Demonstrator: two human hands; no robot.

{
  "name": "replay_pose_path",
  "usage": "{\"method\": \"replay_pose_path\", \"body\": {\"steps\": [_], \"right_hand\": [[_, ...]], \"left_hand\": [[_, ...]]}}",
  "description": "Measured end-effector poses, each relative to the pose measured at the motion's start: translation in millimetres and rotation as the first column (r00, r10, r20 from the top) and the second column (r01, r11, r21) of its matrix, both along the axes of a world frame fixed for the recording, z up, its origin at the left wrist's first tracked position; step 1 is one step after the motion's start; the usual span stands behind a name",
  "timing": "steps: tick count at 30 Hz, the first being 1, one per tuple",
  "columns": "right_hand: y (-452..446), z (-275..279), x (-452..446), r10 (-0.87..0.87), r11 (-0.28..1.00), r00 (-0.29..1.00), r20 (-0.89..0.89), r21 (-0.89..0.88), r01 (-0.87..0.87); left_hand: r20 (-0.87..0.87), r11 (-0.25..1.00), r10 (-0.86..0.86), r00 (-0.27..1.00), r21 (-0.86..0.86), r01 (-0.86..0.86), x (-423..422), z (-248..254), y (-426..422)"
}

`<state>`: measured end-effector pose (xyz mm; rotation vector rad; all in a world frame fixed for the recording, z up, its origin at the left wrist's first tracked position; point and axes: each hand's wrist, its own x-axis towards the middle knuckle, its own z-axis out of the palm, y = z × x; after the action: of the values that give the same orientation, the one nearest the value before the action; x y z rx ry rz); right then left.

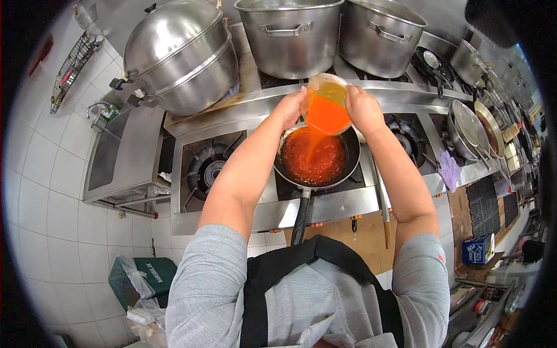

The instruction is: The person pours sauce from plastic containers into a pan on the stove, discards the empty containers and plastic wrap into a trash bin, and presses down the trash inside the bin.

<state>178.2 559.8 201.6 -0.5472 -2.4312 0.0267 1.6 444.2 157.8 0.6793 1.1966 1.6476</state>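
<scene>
Both my hands hold a clear container (328, 100) of orange-red liquid, tipped over a black frying pan (352, 152). My left hand (292, 108) grips its left side and my right hand (364, 108) its right side. Orange liquid (314, 139) streams from the container into the red sauce (307, 159) in the pan. The pan rests on the middle front burner, its black handle (300, 220) pointing toward my body. Just right of the pan, a long-handled utensil (383, 203) lies across the stove edge, its head partly hidden.
Large steel pots (290, 40) and a domed steamer (174, 52) stand behind. Free burners (212, 168) flank the pan. Bowls and strainers (470, 127) and a purple cloth (448, 170) are at right. A green bin (152, 272) stands lower left.
</scene>
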Motion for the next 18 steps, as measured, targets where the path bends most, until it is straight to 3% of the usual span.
{"method": "replay_pose_path", "body": {"steps": [11, 15, 17, 18], "right_hand": [[-4.8, 13.2, -0.9, 0.074, 0.989, 0.993, -0.096, 0.134, -0.061], [-8.3, 16.9, -1.4, 0.038, 0.999, 0.999, -0.022, 0.038, -0.037], [-9.8, 17.1, -2.2, 0.045, 0.997, 0.999, -0.024, 0.059, -0.043], [-10.3, 16.8, -2.8, 0.046, 0.997, 0.999, -0.024, 0.061, -0.044]], "left_hand": [[-0.042, 0.997, 0.019, 0.999, 0.074, -0.016, -0.6, 8.0, -3.9], [-0.079, 0.998, 0.008, 0.997, 0.069, -0.002, 12.9, 23.8, -14.4], [-0.259, 0.995, -0.085, 0.962, 0.035, 0.098, 10.2, 18.2, -11.2], [-0.259, 0.995, -0.084, 0.962, 0.036, 0.096, 10.8, 14.4, -8.9]]}}
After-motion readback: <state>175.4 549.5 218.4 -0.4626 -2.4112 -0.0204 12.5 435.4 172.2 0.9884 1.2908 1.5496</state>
